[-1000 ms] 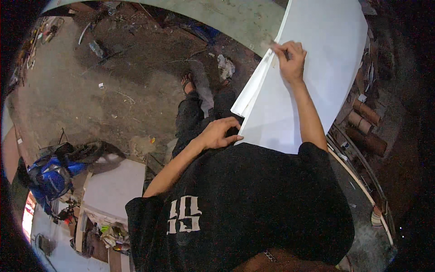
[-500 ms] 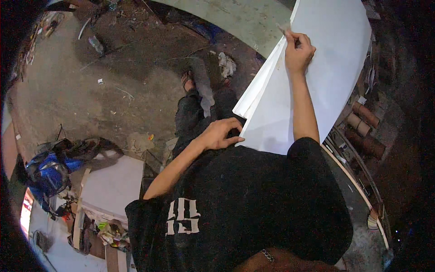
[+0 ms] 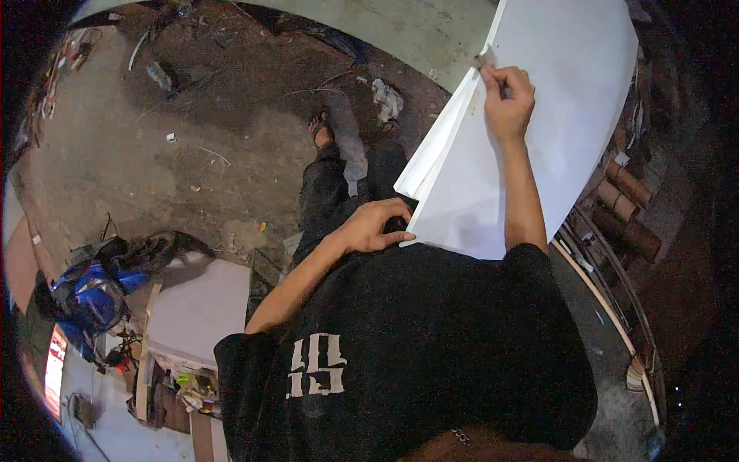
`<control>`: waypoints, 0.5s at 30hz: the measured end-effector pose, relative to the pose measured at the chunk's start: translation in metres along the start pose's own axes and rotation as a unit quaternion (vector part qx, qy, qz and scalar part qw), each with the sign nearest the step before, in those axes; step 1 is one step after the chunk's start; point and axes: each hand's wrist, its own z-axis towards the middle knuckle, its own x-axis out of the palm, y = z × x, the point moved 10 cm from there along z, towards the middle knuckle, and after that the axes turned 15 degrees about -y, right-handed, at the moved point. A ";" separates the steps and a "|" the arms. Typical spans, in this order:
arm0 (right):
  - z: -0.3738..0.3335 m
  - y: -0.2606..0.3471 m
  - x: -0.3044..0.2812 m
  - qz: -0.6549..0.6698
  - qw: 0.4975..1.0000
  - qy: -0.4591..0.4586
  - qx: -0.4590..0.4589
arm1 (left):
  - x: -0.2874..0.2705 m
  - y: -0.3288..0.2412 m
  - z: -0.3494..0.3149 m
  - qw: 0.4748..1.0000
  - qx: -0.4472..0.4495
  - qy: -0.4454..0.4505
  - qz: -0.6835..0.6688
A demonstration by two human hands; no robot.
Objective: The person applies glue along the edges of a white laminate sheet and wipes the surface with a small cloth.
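A white board (image 3: 570,100) stretches forward from the person's waist. At its left edge, the right hand (image 3: 510,104) pinches a small blurred piece (image 3: 481,59). The left hand (image 3: 371,227) curls at the near corner; whether it grips, I cannot tell. Brown rolls (image 3: 617,202) lie to the right.

A loose black fabric T-shirt (image 3: 431,331) with short, wide sleeves (image 3: 527,266) covers the torso, a pale, blocky print (image 3: 332,376) on its left front. A thin silver-coloured link chain (image 3: 461,436) shows at the collar. Below are dark long trousers (image 3: 325,186) and a dark strapped sandal (image 3: 322,119). The left hand (image 3: 376,226) and right hand (image 3: 510,106) are bare.
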 end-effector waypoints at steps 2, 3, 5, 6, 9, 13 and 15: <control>-0.001 0.007 -0.003 -0.025 0.999 0.033 -0.020 | 0.001 0.000 0.002 1.000 -0.002 0.005 -0.003; 0.007 -0.006 0.001 -0.021 0.999 0.031 -0.019 | 0.002 0.001 0.003 1.000 -0.003 0.007 -0.004; 0.022 -0.027 0.006 0.013 0.999 -0.002 0.039 | 0.000 -0.001 0.005 1.000 -0.016 0.020 0.005; 0.023 -0.034 0.002 0.028 0.997 -0.017 0.068 | 0.002 -0.003 0.005 0.999 -0.023 0.028 0.008; -0.005 -0.012 0.000 0.013 0.998 0.038 0.052 | 0.000 -0.002 0.002 1.000 0.017 -0.012 -0.006; -0.006 -0.015 -0.001 -0.028 0.997 0.061 0.047 | 0.001 -0.001 0.001 1.000 0.015 -0.004 -0.008; 0.006 -0.025 0.000 -0.031 0.993 0.040 0.107 | 0.003 -0.003 0.003 1.000 0.020 0.008 -0.012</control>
